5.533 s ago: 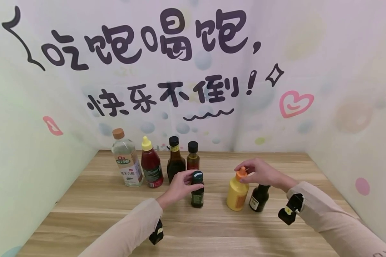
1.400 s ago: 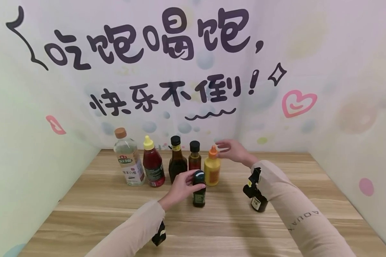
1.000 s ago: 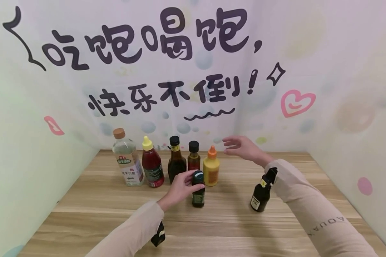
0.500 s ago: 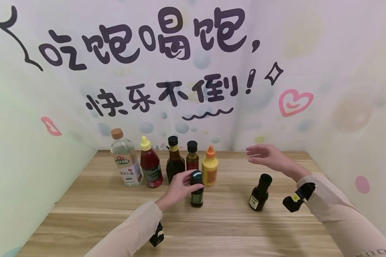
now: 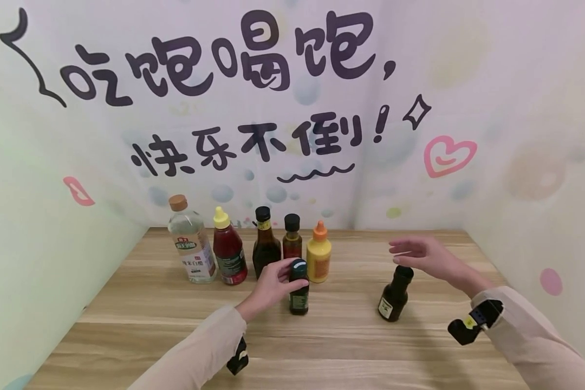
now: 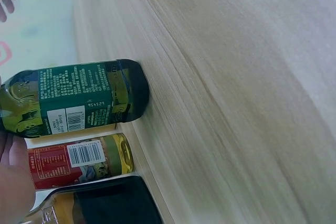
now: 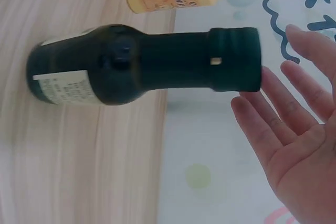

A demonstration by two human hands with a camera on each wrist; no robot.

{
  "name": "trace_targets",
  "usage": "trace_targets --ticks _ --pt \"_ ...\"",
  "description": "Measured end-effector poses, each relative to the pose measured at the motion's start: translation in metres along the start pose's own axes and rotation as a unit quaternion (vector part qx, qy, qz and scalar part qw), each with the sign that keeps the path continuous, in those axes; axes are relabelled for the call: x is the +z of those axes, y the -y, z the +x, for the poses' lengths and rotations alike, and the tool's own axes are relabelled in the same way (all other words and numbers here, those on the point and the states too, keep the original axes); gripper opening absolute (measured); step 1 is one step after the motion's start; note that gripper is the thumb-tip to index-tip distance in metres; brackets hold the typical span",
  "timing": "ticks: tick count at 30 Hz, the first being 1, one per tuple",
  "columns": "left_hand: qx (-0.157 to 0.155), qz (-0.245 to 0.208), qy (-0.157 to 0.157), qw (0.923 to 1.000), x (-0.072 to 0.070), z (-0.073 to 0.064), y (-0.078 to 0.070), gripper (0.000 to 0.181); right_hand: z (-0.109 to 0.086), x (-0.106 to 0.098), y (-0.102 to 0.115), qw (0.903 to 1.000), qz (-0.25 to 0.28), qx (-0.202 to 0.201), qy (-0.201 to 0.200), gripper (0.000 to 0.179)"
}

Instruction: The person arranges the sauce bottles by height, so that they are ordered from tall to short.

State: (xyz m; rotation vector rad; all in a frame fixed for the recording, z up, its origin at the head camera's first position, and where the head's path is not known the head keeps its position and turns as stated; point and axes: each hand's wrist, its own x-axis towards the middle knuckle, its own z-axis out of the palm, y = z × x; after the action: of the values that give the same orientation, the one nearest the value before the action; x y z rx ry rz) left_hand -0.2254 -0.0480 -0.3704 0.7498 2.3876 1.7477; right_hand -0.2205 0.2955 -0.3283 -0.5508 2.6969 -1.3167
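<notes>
My left hand (image 5: 269, 287) pinches the capped top of a small green-labelled bottle (image 5: 299, 299), which stands upright on the table in front of the back row. In the left wrist view, yellow-green liquid shows through the glass of this green-labelled bottle (image 6: 76, 98). My right hand (image 5: 421, 255), fingers spread and holding nothing, hovers by the cap of a dark long-necked bottle (image 5: 394, 297) at the right. From the right wrist, the fingertips (image 7: 242, 106) appear right at the cap of the long-necked bottle (image 7: 118, 64).
Along the back stand a clear vinegar bottle (image 5: 192, 252), a red squeeze bottle (image 5: 230, 254), a dark brown bottle (image 5: 266, 246), a small red-labelled bottle (image 5: 292, 244) and a yellow squeeze bottle (image 5: 318, 260). Behind the wooden table (image 5: 341, 346) hangs a printed backdrop (image 5: 224, 119).
The yellow squeeze bottle went from beside the dark long-necked bottle to the back row's right end. My right hand let go of it and came back rightward. The left hand stayed put.
</notes>
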Motion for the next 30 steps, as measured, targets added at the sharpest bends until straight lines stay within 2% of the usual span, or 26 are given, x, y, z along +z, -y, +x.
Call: trace_targets --ticks 6,14,25,30 --pt "-0.002 0.005 0.001 1.0000 0.000 -0.002 -0.005 0.043 -0.010 0.004 -0.005 0.9995 0.008 0.001 0.030 0.043" --pt "-0.005 0.004 0.000 1.0000 0.000 -0.003 -0.005 0.044 -0.016 0.012 -0.014 0.9989 0.015 -0.023 0.038 0.041" --pt "-0.001 0.006 -0.001 1.0000 0.000 -0.003 -0.005 0.043 -0.018 0.022 -0.018 0.9983 0.039 -0.044 0.007 0.033" --pt "0.000 0.008 0.001 1.0000 0.000 -0.003 -0.006 0.042 -0.018 0.025 -0.020 0.9960 0.054 -0.071 -0.005 0.026"
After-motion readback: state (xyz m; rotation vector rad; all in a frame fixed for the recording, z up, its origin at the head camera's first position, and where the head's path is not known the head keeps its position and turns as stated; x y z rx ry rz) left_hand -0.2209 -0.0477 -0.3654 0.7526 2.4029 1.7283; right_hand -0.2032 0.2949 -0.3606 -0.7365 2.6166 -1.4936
